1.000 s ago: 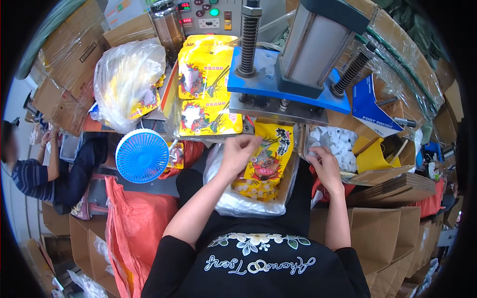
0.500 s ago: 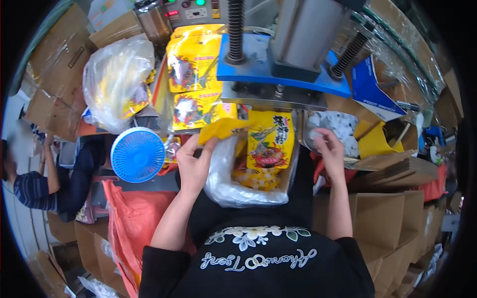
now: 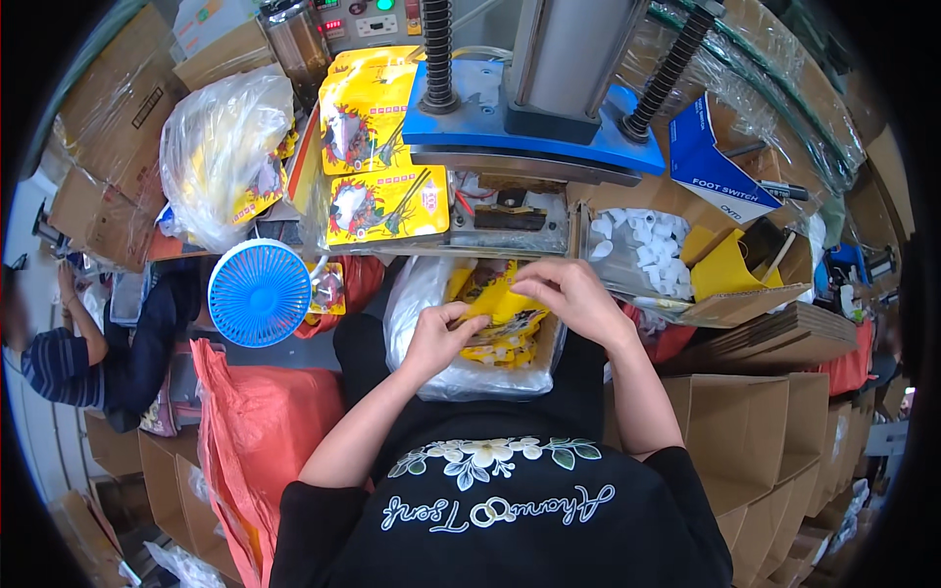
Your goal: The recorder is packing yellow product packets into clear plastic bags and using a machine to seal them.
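Note:
A yellow printed pouch [image 3: 508, 304] is tilted above a carton [image 3: 554, 365] that sits on my lap, lined with a clear plastic bag [image 3: 417, 286]. My left hand [image 3: 441, 340] pinches the pouch's lower left edge between thumb and fingers. At its upper right edge, the curled fingers of my right hand [image 3: 576, 300] are closed on it. Whether a small part is also between those right fingertips is hidden. More yellow pouches [image 3: 505, 351] lie in the carton under the held one.
Beyond the carton stands a press with a blue plate [image 3: 549, 139] above a metal bed [image 3: 510, 218]. Stacked yellow pouches [image 3: 384, 206] lie left of it, behind a blue fan [image 3: 259, 294]. White plastic pieces [image 3: 647, 245] fill a tray on the right. A co-worker [image 3: 64, 363] sits far left.
My right hand has come left from the tray of white pieces to the pouch. My left hand has moved right and down with its pouch, over the carton. The view has shifted slightly.

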Motion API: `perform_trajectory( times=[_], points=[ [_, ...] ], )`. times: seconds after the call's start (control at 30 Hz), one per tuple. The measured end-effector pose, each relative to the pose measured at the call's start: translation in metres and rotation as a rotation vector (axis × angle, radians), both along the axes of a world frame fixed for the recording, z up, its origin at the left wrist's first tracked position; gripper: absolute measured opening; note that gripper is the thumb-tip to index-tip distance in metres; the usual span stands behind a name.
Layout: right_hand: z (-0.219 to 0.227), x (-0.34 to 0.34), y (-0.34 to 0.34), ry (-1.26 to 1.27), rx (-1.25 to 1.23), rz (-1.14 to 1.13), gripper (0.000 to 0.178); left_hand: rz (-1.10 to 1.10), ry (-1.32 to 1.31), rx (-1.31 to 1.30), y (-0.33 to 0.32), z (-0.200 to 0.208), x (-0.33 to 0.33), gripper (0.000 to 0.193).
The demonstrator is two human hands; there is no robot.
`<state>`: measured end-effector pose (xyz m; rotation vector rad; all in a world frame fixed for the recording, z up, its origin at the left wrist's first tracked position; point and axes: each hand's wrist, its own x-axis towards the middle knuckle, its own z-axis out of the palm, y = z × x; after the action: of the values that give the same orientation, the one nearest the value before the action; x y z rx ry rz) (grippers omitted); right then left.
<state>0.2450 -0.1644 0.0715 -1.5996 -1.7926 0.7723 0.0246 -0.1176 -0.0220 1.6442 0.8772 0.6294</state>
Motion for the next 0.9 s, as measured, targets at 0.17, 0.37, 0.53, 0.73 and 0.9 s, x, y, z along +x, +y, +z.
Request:
perform_trajectory(
  times=[0.17, 0.37, 0.53, 0.73, 0.9],
  points=[
    [0.002, 0.025, 0.004, -0.149, 0.189, -0.406, 0.031, 0.191, -0.257, -0.314, 0.022, 0.007, 0.031, 0.03],
    [-0.036, 0.079, -0.006, -0.493, 0.262, -0.476, 0.018, 0.274, -0.411, -0.579, 0.05, 0.014, 0.062, 0.025],
    [-0.05, 0.073, 0.001, -0.373, 0.286, -0.54, 0.01, 0.317, -0.496, -0.626, 0.055, 0.031, 0.056, 0.025],
    [-0.044, 0.074, -0.001, -0.274, 0.398, -0.605, 0.005, 0.532, 0.391, 0.889, 0.086, 0.045, -0.009, 0.061],
    [-0.049, 0.079, -0.015, -0.109, 0.392, -0.657, 0.005, 0.392, 0.331, 0.841, 0.072, 0.003, -0.062, 0.027]
  ],
)
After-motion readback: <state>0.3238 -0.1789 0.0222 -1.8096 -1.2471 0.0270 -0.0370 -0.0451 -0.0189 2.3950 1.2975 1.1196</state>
